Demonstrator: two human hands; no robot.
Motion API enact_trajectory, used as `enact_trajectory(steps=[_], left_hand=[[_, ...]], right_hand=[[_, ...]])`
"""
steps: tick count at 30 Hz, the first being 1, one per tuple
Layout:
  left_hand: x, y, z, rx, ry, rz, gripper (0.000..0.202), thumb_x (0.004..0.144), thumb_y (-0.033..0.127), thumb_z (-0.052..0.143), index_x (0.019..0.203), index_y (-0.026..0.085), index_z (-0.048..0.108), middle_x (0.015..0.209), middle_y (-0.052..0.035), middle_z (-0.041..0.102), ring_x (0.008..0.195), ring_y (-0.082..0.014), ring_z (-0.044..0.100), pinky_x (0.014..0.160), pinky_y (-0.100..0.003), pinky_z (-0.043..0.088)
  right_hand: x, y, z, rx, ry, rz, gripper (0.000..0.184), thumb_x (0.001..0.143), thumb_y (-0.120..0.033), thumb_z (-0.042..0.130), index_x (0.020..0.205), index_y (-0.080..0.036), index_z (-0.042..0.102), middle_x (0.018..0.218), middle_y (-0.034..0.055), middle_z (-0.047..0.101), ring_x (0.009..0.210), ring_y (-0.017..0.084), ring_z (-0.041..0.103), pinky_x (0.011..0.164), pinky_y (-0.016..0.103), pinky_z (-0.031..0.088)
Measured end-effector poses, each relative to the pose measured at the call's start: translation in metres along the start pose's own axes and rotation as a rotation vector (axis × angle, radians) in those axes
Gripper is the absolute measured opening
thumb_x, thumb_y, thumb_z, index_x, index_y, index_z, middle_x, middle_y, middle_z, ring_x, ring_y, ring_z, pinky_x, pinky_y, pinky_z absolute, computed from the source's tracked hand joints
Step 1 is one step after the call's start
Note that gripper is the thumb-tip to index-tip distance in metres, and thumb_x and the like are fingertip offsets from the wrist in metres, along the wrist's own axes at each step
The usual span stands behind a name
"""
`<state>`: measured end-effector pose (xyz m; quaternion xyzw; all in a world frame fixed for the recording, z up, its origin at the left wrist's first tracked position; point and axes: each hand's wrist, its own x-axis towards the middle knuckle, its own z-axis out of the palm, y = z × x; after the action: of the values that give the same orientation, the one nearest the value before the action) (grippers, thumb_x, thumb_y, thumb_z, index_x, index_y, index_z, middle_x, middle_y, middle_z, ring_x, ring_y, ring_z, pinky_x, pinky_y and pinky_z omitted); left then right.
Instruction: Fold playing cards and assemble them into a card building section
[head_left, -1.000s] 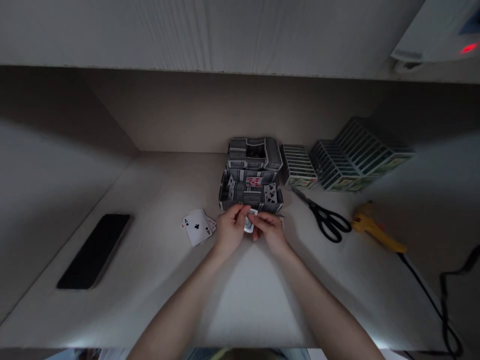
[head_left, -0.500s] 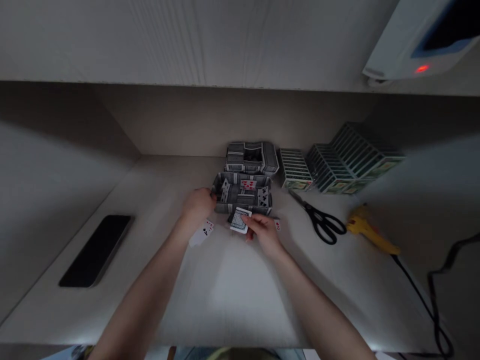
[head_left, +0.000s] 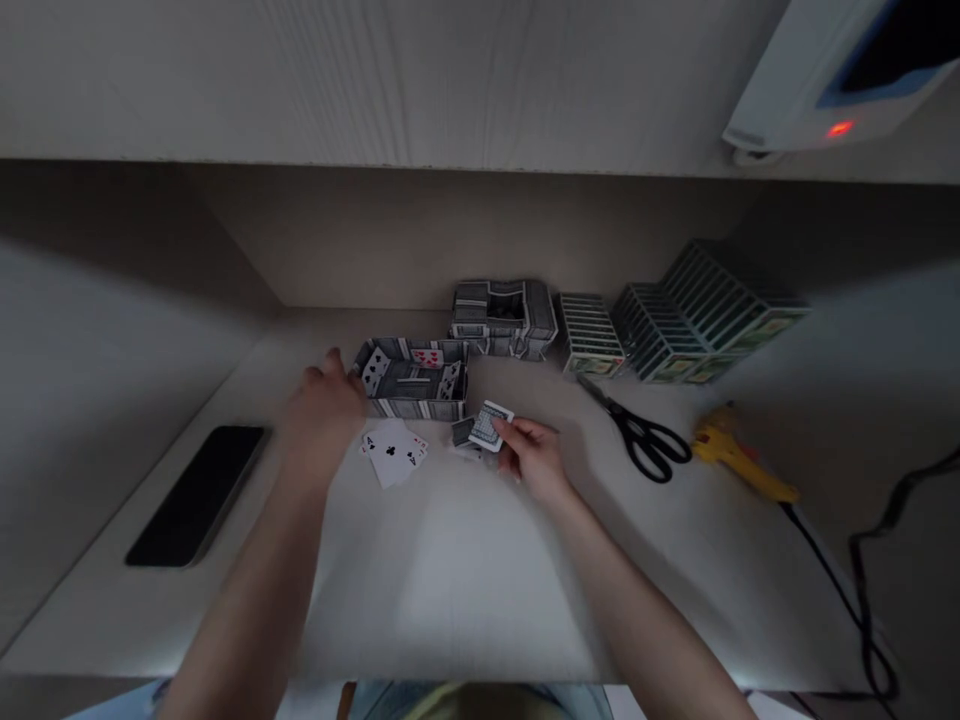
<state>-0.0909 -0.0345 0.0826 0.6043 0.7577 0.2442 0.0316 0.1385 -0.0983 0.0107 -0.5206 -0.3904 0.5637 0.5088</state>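
Observation:
My left hand [head_left: 326,405], smeared by motion, is at the left end of an open box [head_left: 424,408] folded from grey striped playing cards. Whether its fingers still touch the box cannot be made out. Card faces show on the box's inner walls. My right hand [head_left: 536,455] pinches a playing card [head_left: 491,426], patterned back up, between thumb and fingers. Just left of it, a small grey piece [head_left: 463,434] lies on the surface, partly behind the held card. Fanned face-up cards [head_left: 391,452] lie in front of the box.
Behind stands another grey striped card structure [head_left: 544,310]. Green-and-white card stacks [head_left: 592,330] step up at the back right. Black-handled scissors [head_left: 649,440] and a yellow glue gun [head_left: 742,465] with a cord lie to the right. A dark phone [head_left: 196,495] lies left. A shelf [head_left: 450,90] overhangs.
The open box has slid left along with my left hand, uncovering the front of the rear structure. My right hand has shifted slightly right with its card. The fanned cards are now fully exposed.

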Motion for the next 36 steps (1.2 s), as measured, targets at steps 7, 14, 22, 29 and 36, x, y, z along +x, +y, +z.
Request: enact_trajectory(steps=[7, 14, 22, 29, 36], left_hand=[[-0.074, 0.075, 0.038, -0.153, -0.326, 0.366, 0.044, 0.086, 0.042, 0.028, 0.074, 0.016, 0.061, 0.066, -0.0076, 0.063, 0.06, -0.0168, 0.056, 0.053, -0.025, 0.033], [-0.078, 0.088, 0.09, -0.419, -0.387, 0.318, 0.051, 0.086, 0.049, 0.023, 0.064, 0.016, 0.056, 0.059, -0.0046, 0.058, 0.055, -0.0137, 0.052, 0.05, -0.023, 0.028], [-0.081, 0.077, 0.096, -0.689, -0.406, 0.216, 0.043, 0.085, 0.047, 0.029, 0.061, 0.017, 0.048, 0.053, 0.0013, 0.051, 0.052, -0.0106, 0.049, 0.051, -0.021, 0.032], [-0.08, 0.068, 0.093, -0.706, -0.529, 0.239, 0.038, 0.083, 0.047, 0.034, 0.062, 0.018, 0.046, 0.048, 0.0029, 0.047, 0.049, -0.0109, 0.046, 0.048, -0.021, 0.03], [-0.072, 0.066, 0.102, -0.774, -0.569, 0.239, 0.039, 0.082, 0.048, 0.036, 0.062, 0.017, 0.049, 0.044, 0.005, 0.043, 0.043, -0.0091, 0.042, 0.044, -0.02, 0.029]], right_hand=[[0.007, -0.004, -0.012, 0.025, 0.055, -0.04, 0.033, 0.066, -0.046, 0.061, 0.056, -0.017, 0.053, 0.036, -0.0038, 0.051, 0.031, 0.008, 0.042, 0.033, 0.019, 0.031], [0.02, 0.002, -0.02, -0.011, 0.183, -0.143, 0.031, 0.067, -0.046, 0.06, 0.059, -0.017, 0.054, 0.038, -0.0056, 0.048, 0.033, 0.008, 0.041, 0.036, 0.02, 0.034], [0.021, -0.003, -0.025, 0.014, 0.098, -0.118, 0.033, 0.068, -0.047, 0.06, 0.056, -0.017, 0.052, 0.037, -0.0054, 0.046, 0.032, 0.007, 0.039, 0.035, 0.02, 0.03], [0.024, -0.006, -0.029, -0.084, -0.097, -0.04, 0.034, 0.061, -0.048, 0.065, 0.057, -0.016, 0.056, 0.035, -0.0054, 0.048, 0.031, 0.007, 0.04, 0.034, 0.02, 0.03], [0.026, -0.001, -0.029, -0.062, -0.044, -0.079, 0.032, 0.067, -0.047, 0.061, 0.06, -0.017, 0.055, 0.039, -0.0048, 0.049, 0.034, 0.007, 0.043, 0.036, 0.019, 0.033]])
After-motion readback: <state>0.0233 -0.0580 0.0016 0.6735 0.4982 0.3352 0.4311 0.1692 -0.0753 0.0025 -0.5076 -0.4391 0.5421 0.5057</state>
